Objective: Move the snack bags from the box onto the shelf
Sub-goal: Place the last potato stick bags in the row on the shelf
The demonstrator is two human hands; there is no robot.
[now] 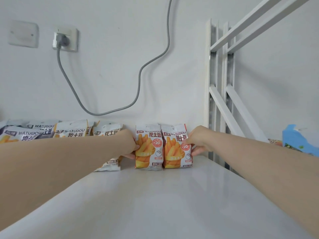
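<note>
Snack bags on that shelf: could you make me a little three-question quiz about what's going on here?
1. True or false: the two orange snack bags held between the left hand and right hand stand upright, side by side.
2. On which side of that pair do the other bags sit? A) the person's left B) the person's right
3. Fill in: the grey cable runs from a plug in the wall ____.

Key: 1 true; 2 A; 3 socket.
</note>
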